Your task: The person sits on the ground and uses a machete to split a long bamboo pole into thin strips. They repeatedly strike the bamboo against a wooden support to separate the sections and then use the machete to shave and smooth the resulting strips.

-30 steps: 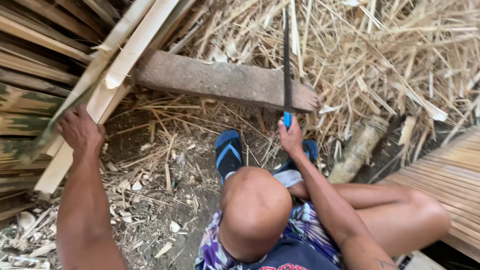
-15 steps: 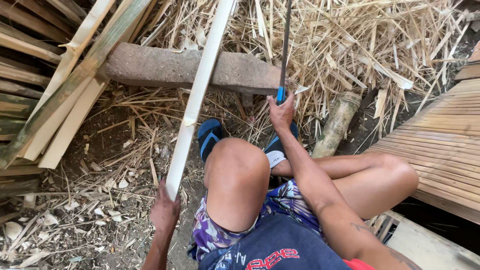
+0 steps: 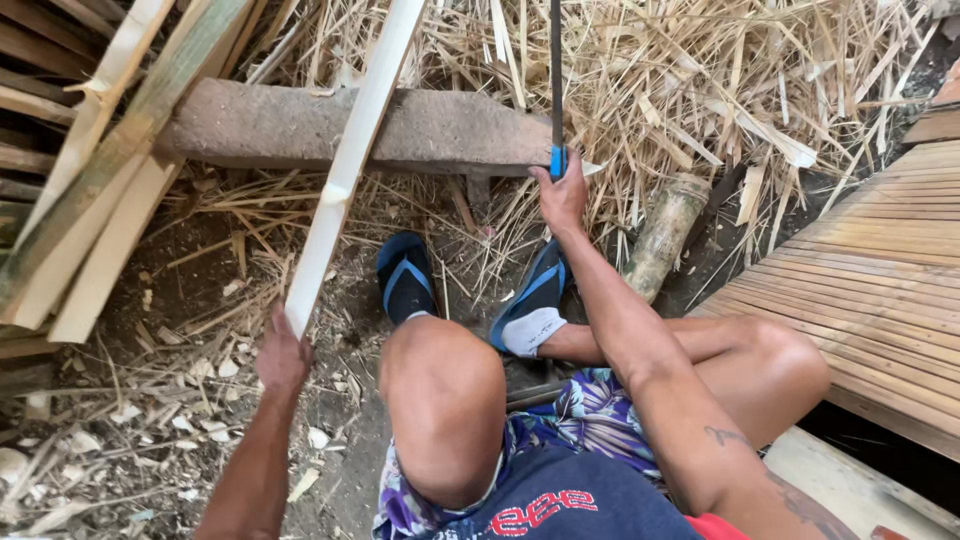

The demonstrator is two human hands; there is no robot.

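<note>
My left hand [image 3: 281, 357] grips the near end of a long pale bamboo slat [image 3: 352, 160] that runs up and away across a grey wooden block [image 3: 300, 125]. My right hand [image 3: 560, 195] holds the blue handle of a long dark blade [image 3: 556, 75], which stands upright at the block's right end. I am seated on the ground, left knee raised, with blue sandals [image 3: 405, 278] on my feet in front of the block.
Stacked bamboo slats [image 3: 90, 180] lean at the left. Dry bamboo shavings [image 3: 720, 90] cover the ground behind the block. A short bamboo section [image 3: 665, 235] lies right of my foot. A woven slat mat [image 3: 880, 290] spreads at the right.
My left hand left the stack, took hold of a pale slat and drew it toward me across the block. My right hand stayed on the blade handle.
</note>
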